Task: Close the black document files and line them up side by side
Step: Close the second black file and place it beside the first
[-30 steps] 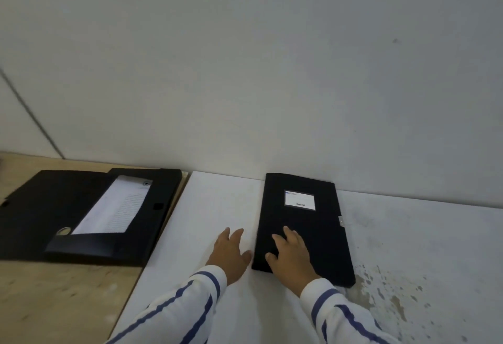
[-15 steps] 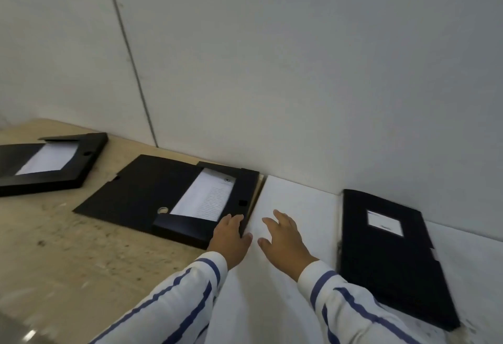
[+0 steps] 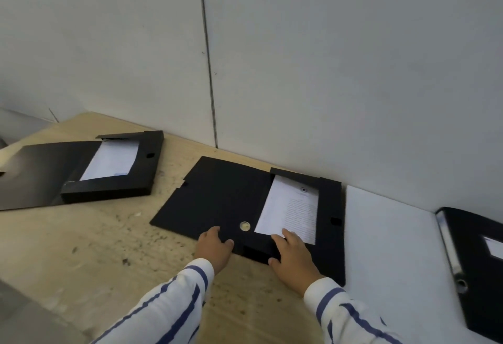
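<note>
Black open file [image 3: 226, 202] lies at the bench's [image 3: 81, 248] back edge. Left hand [image 3: 213, 248] grips its near edge; right hand [image 3: 294, 258] rests flat, fingers spread, on it.

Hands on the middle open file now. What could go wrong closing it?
1. The paper sheet lies loose in the middle file; the right hand rests on its near edge, so the closing cover may crease it.
2. The left hand grips only the cover's near edge; the file may slide on the wooden surface.
3. The far-left file is also open.

No legible text: print on sheet [image 3: 292, 211] in open file [image 3: 234, 196] too small/blurred to read.
</note>
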### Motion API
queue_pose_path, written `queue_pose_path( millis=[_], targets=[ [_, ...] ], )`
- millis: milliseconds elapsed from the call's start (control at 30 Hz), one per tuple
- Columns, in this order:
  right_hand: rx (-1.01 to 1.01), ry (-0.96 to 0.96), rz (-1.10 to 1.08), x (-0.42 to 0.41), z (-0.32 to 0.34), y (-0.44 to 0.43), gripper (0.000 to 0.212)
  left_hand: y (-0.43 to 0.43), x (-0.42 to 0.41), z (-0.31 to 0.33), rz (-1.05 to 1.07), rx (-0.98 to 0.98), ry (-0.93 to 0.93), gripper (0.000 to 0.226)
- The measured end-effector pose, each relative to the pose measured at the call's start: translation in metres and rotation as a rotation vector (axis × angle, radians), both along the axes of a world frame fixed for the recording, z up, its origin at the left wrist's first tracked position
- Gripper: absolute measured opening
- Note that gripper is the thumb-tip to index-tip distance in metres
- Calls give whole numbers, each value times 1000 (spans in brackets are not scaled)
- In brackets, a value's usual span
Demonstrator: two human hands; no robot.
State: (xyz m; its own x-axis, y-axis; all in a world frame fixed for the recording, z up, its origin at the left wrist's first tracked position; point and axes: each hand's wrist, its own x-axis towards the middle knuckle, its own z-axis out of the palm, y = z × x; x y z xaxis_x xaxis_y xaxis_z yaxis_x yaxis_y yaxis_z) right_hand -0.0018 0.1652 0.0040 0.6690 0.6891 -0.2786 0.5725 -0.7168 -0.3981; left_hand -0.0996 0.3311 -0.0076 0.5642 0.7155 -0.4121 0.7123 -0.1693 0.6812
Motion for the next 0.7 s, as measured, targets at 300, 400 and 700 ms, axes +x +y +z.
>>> queue_pose_path(
  millis=[300, 400, 700],
  targets=[
    [-162, -60, -57, 11, -28, 17, 66, 120, -13, -23, 218, 103, 237, 64],
    [-183, -59, -68, 10, -34, 19, 68, 141, -15, -27, 253, 173, 329, 56],
    [-185, -50, -79, 10, -35, 20, 68, 171, -7, -12, 192, 211, 455, 30]
  ],
)
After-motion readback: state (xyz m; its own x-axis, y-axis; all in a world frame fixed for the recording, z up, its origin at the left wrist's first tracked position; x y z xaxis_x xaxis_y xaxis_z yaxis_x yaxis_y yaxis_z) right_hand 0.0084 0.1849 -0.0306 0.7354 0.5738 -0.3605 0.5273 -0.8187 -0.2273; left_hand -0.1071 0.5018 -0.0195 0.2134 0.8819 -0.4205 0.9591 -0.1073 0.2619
